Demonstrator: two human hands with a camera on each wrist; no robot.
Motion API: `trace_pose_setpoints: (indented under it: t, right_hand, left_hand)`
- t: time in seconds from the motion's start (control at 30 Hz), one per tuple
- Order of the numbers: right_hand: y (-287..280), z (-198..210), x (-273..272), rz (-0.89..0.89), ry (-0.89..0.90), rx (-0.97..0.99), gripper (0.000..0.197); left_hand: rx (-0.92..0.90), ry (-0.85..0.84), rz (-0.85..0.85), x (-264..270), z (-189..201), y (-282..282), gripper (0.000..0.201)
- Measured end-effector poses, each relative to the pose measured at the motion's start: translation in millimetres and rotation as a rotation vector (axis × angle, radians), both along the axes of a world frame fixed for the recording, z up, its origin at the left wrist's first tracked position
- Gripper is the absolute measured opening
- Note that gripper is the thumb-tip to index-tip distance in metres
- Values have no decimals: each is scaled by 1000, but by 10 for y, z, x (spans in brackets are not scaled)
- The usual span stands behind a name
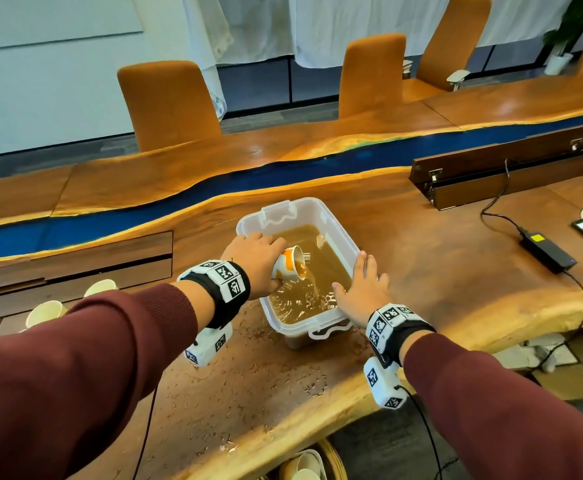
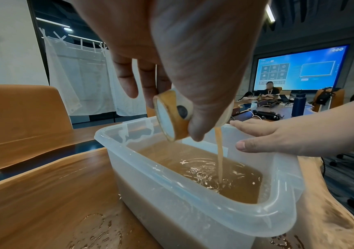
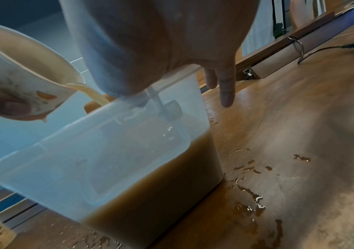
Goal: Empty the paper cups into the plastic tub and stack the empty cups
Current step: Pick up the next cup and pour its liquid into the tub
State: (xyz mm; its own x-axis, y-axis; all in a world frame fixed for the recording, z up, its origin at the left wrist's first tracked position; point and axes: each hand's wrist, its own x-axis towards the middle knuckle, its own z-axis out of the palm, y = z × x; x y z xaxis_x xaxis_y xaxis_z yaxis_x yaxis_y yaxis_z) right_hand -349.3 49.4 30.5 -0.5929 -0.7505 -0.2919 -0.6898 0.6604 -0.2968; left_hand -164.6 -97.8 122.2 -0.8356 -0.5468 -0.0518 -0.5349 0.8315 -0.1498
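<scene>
Right now your left hand (image 1: 260, 258) curls around the light, crushable orange-and-white paper cup (image 1: 288, 264) tipped over the clear plastic tub (image 1: 342, 239), so grip its sidewall gently while your right hand (image 1: 361, 287) rests spread on the rim.

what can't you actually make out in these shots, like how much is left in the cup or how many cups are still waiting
- Liquid left in the paper cup: head view, the left hand covers most of it.
- Waiting cups: head view, the left sleeve hides part of the group.
- Tub bottom: every view, murky brown liquid hides it.
- Right hand contact: right wrist view, blurred palm.
</scene>
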Motion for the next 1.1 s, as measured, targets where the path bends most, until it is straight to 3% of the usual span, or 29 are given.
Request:
trace_pose_setpoints:
  t: [0.77,1.1]
  right_hand:
    - [-2,-13,-8,-1,10,4,90]
    - [1,-17,-8,0,14,-8,91]
  left_hand:
    - [-103,-37,-74,-47,81,-27,63]
    - [-223,-115,-225,-40,33,20,59]
